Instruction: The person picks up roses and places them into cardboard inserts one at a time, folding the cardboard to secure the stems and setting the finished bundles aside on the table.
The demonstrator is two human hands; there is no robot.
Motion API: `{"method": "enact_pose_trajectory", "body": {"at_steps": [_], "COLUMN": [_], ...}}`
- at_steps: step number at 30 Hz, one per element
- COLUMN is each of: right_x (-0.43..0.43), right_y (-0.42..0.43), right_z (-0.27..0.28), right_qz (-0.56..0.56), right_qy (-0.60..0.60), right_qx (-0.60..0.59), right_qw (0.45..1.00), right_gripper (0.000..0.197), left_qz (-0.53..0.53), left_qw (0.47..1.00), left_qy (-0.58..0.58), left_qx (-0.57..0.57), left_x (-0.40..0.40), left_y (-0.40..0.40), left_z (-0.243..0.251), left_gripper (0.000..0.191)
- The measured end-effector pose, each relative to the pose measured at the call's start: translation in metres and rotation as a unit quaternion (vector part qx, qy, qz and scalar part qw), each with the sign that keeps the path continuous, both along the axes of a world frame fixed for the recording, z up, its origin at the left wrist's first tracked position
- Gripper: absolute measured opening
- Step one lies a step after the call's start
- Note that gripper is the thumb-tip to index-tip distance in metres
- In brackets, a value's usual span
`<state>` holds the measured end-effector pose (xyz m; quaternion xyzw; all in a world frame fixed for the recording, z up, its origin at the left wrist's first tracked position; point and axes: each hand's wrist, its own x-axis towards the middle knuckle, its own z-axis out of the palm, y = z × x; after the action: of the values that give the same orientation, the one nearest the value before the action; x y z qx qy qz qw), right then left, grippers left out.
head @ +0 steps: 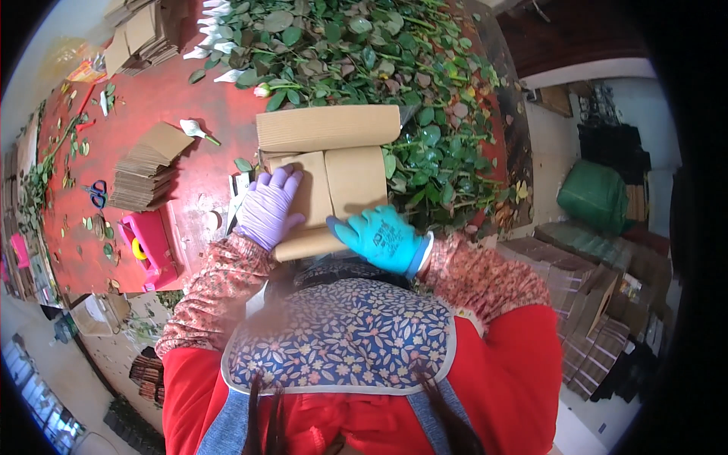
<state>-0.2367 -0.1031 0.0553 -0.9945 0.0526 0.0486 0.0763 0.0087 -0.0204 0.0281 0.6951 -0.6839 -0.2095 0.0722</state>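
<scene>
In front of me on the red table [196,250] lies a brown cardboard wrap [355,182], its far part raised in a corrugated band and its near edge curled up. My left hand [270,205], in a purple glove, presses with spread fingers on the wrap's left side. My right hand [378,239], in a teal coated glove, is at the near right edge, its thumb and fingers around the curled flap. Leafy rose stems [364,57] are heaped beyond and to the right of the wrap. What lies beneath the cardboard is hidden.
To the left are a stack of cut cardboard [145,176], blue-handled scissors [98,194], a pink tape dispenser [149,250] and one rosebud in a white net sleeve [193,128]. Another cardboard pile [142,40] stands at the far left. Bundled cardboard [591,341] is stacked right of the table.
</scene>
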Motion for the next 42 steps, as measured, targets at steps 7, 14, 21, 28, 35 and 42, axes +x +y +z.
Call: {"method": "enact_pose_trajectory", "body": {"at_steps": [7,14,21,28,35,42], "right_x": [0.009,0.116,0.23,0.295,0.288,0.209], "right_y": [-0.056,-0.203,-0.256,-0.247,-0.259,-0.297], "right_z": [0.05,0.068,-0.068,-0.135,-0.045,0.004], "right_qz": [-0.121,-0.139,-0.133,-0.174,-0.085,-0.166], "right_qy": [0.094,-0.164,-0.047,0.055,0.082,-0.045], "right_qx": [0.574,0.228,0.066,-0.072,-0.004,0.379], "right_qw": [0.805,0.95,0.988,0.98,0.993,0.909], "right_gripper": [0.03,0.023,0.032,0.032,0.02,0.037], "left_qz": [0.016,0.015,0.025,0.025,0.048,0.04], "left_qw": [1.0,0.999,0.999,0.999,0.998,0.999], "left_qy": [-0.017,-0.035,-0.032,-0.025,0.026,0.005], "left_qx": [-0.021,0.019,-0.001,-0.011,-0.002,-0.023], "left_x": [-0.006,-0.008,-0.007,-0.007,-0.006,-0.008], "left_y": [0.004,0.001,0.003,0.002,0.003,0.002], "left_z": [0.002,0.007,-0.002,-0.009,-0.006,-0.01], "left_gripper": [0.088,0.089,0.093,0.092,0.089,0.086]}}
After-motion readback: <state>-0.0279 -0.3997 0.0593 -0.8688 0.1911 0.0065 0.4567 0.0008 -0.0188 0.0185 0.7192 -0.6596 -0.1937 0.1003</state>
